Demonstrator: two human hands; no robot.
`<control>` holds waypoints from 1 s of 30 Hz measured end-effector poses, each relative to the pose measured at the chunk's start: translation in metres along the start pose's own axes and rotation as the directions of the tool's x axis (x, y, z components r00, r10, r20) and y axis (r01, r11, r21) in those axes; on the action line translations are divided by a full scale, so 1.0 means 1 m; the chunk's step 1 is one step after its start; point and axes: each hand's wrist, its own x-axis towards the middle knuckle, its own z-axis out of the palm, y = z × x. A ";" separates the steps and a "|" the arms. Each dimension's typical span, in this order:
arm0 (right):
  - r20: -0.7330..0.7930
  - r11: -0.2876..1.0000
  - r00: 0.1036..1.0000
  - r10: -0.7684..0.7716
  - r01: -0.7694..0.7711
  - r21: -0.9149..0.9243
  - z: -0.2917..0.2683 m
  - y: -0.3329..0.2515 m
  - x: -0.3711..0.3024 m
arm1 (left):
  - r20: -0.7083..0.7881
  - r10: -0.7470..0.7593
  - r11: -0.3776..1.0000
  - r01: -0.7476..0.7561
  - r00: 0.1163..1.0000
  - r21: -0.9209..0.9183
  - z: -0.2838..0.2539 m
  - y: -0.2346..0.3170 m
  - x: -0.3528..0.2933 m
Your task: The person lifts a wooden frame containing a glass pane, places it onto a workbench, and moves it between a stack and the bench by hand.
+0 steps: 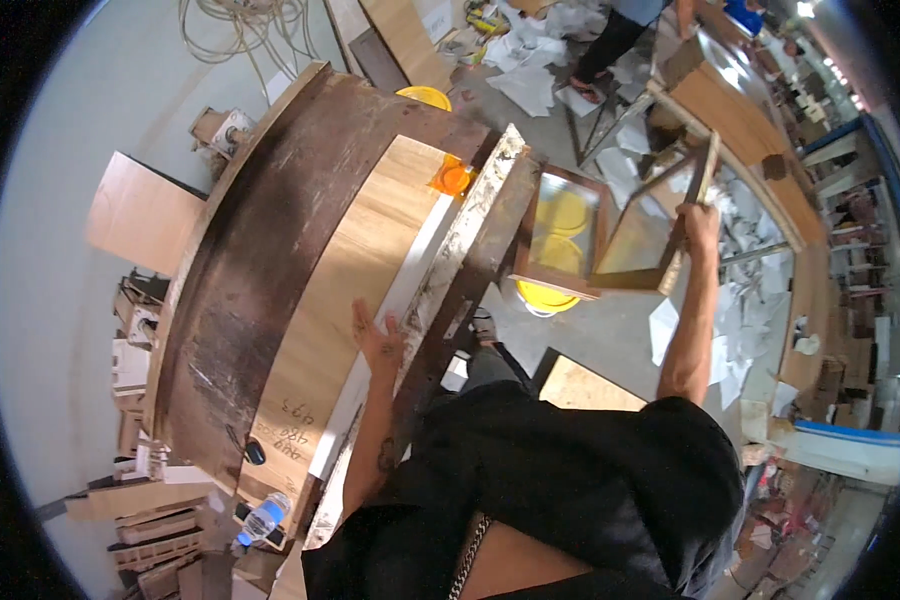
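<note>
My right hand (699, 224) is closed around the edge of a wooden frame (638, 280), held out to the right above the floor. A second brown wooden frame (602, 215) with a see-through pane stands just left of it, and yellow shows through the pane. My left hand (378, 342), fingers spread, is over a long light wooden board (365, 235) on the dark workbench (255, 190); whether it touches the board I cannot tell. An orange object (452, 178) lies at the board's far end. Handwritten marks, a small black item (255, 452) and a plastic bottle (262, 518) are at the near end.
Yellow-lidded buckets (548, 296) stand on the floor by the frames. White paper scraps (525, 90) litter the floor. Another person (620, 40) stands at the far side. A wooden-topped table (760, 130) runs along the right. A pale board (590, 384) lies near my legs.
</note>
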 end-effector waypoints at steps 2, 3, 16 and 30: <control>0.127 0.996 0.990 -0.068 0.059 0.071 -0.047 -0.100 -0.075 | -0.102 -0.021 0.991 0.007 0.995 -0.136 -0.006 -0.024 -0.008; 0.141 0.984 0.978 -0.153 0.137 0.115 -0.074 -0.136 -0.109 | -0.147 -0.036 0.967 -0.002 0.989 -0.256 -0.010 -0.021 -0.006; 0.750 0.936 0.588 -0.303 0.330 0.120 0.011 -0.280 -0.219 | 0.448 -0.122 0.110 0.460 0.886 -0.881 -0.155 -0.033 0.075; 0.877 0.696 0.271 -0.397 0.712 0.095 0.619 -0.267 -0.276 | 0.083 -0.880 0.400 0.823 0.468 -0.403 -0.265 -0.297 0.095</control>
